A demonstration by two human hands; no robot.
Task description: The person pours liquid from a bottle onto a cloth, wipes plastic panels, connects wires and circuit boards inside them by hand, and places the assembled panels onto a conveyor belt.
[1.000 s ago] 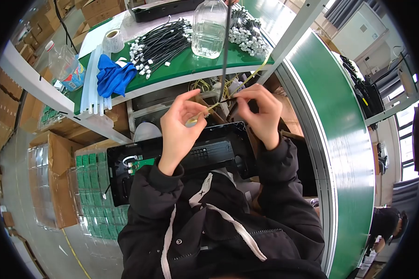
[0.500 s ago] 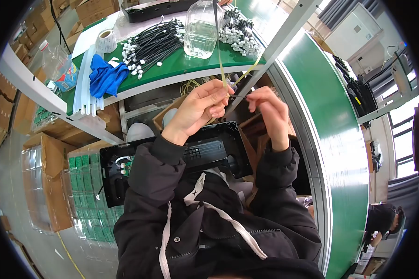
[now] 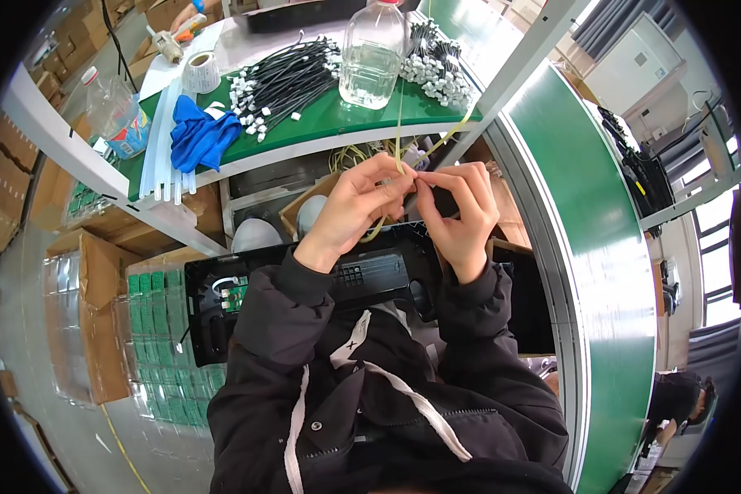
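Fingers of my left hand [image 3: 362, 202] are pinched round a thin yellow-green strand [image 3: 398, 136], which runs up past the bench edge and hangs in a loop below the hand. My right hand [image 3: 461, 206] is closed in a pinch, its thumb and forefinger meeting the left fingertips; whatever lies between them is too small to make out. Below both hands a long black plastic housing [image 3: 370, 267] rests across my lap, with a small green circuit board [image 3: 234, 299] near its left end.
The green bench [image 3: 321, 123] ahead holds black cables [image 3: 292, 78] with white connectors, a clear jug [image 3: 369, 62], a tape roll [image 3: 201, 74] and a blue cloth [image 3: 202, 132]. A metal post [image 3: 519, 62] rises at right. A person's hand [image 3: 191, 15] shows at top left.
My right hand, apart from the left half a second ago, has come back to its fingertips. The dark length on the strand has gone from view. A co-worker's hand and a tool have appeared at top left.
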